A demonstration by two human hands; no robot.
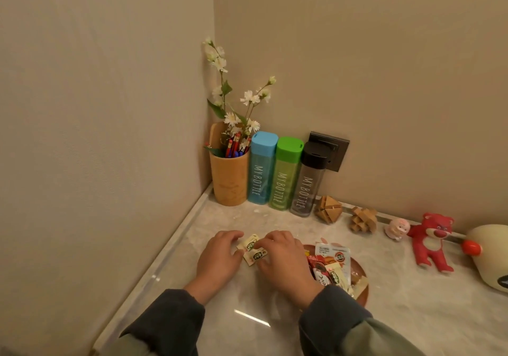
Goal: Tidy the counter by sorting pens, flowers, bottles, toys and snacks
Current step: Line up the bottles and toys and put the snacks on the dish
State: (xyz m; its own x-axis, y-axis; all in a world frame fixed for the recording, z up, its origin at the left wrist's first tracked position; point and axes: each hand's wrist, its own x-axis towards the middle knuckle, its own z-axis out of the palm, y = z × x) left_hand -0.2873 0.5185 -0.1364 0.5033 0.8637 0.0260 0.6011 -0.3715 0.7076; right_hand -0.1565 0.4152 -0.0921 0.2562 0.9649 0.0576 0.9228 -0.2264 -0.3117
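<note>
At the near middle of the marble bench (398,309), in the corner where two beige walls meet, a person's hands have closed in on two small cream snack packets (252,249). The left hand (220,256) has its forefinger and thumb curled against the packets' left edge. The right hand (286,262) bends its fingers (268,241) over them from the other side, so the packets are pinched between both hands. I cannot tell whether they are lifted or lie flat on the stone. Both arms are in dark sleeves.

Just right of the right hand sits a round wooden plate (363,278) heaped with wrapped snacks (331,266), partly hidden behind the wrist.

Back in the corner stands a bamboo holder (229,179) with red and blue pens (233,145) and a spray of white flowers (233,102) in it. Touching it on the right, in a row along the wall, stand a blue bottle (262,168), a green bottle (286,174) and a dark bottle (309,179), the last in front of a wall socket (336,150).

Further right along the wall sit two wooden puzzles (328,208), a small pink figure (397,229), a red bear (434,238) and a cream toy with an orange beak (492,254), cut off by the frame edge.
</note>
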